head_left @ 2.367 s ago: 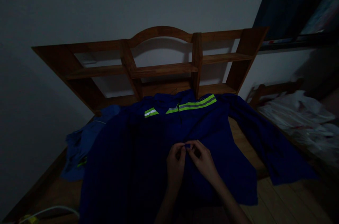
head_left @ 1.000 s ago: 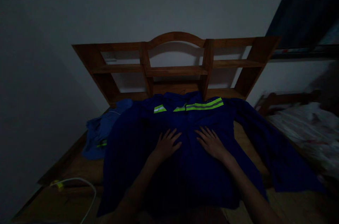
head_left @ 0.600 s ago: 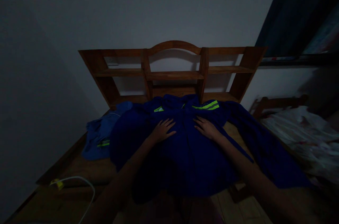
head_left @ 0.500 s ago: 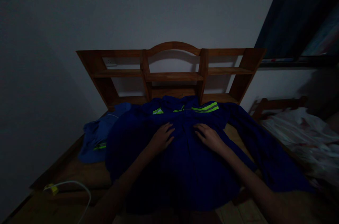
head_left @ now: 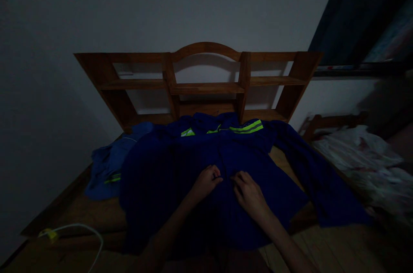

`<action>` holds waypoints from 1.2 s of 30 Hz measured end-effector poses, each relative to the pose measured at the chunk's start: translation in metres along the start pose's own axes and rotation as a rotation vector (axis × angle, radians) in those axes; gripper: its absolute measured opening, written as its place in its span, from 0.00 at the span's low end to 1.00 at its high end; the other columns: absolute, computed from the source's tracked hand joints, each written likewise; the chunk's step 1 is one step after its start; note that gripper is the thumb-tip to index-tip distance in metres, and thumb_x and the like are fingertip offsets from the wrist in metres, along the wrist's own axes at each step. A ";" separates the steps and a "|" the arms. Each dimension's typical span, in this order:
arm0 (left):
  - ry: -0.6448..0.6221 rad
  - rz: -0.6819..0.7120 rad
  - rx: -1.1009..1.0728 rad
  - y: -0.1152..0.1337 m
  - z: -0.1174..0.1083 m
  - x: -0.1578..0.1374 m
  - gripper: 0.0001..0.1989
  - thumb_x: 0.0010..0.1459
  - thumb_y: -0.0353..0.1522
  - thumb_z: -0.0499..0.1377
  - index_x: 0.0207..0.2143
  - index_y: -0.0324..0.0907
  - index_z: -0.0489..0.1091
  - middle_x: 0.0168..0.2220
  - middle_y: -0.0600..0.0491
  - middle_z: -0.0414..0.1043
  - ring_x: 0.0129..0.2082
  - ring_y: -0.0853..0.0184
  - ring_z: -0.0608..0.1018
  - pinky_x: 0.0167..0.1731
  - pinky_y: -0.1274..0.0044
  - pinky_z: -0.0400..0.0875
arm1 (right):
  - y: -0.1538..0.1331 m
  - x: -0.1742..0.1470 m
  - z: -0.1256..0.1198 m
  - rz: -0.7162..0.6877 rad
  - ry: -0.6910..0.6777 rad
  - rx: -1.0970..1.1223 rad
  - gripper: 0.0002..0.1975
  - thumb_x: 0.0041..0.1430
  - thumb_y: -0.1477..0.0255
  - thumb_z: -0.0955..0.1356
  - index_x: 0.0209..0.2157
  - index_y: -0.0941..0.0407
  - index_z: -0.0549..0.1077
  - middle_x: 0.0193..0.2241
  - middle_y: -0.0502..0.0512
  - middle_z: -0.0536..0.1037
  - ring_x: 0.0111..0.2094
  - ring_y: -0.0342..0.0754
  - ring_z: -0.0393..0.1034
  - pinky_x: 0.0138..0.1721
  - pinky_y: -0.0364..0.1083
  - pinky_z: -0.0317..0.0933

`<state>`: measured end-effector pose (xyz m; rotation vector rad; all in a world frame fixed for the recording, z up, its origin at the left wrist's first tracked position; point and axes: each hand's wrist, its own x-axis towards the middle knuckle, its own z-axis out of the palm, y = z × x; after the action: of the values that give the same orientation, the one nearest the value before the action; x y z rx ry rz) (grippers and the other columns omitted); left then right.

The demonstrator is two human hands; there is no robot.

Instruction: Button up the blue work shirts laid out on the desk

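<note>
A dark blue work jacket [head_left: 196, 152] with yellow-green and silver reflective stripes lies spread out on a wooden desk, its collar toward the shelf and one sleeve stretched to the right. My left hand [head_left: 206, 182] is at the middle of its front, fingers curled in a pinch on the cloth beside the front seam. Just across that seam, my right hand [head_left: 248, 191] also has thumb and fingers drawn together on the fabric. A small gap separates the hands. The dim light hides fine detail at the fingertips.
A wooden shelf unit [head_left: 206, 88] stands behind the jacket against the wall. Lighter blue folded clothing [head_left: 105, 165] lies at the left. A white cable [head_left: 80, 225] curves at the front left. White plastic bags [head_left: 358, 148] sit at the right near a wooden chair back [head_left: 335, 121].
Both hands have moved down the jacket's front, toward me, and closer together. Their fingers, spread flat before, are now curled onto the cloth. The view has shifted slightly.
</note>
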<state>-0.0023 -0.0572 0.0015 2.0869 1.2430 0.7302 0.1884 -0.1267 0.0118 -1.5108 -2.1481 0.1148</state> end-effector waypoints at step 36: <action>0.393 -0.121 -0.713 0.043 0.054 -0.016 0.05 0.56 0.29 0.54 0.34 0.40 0.69 0.35 0.50 0.75 0.39 0.65 0.77 0.42 0.74 0.70 | 0.012 0.020 -0.013 0.196 0.106 0.539 0.09 0.58 0.65 0.66 0.36 0.53 0.75 0.33 0.50 0.77 0.35 0.46 0.72 0.39 0.43 0.65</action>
<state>0.0542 -0.0994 -0.0065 1.3136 1.0692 1.3379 0.1998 -0.1073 0.0257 -1.3576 -1.6950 0.6143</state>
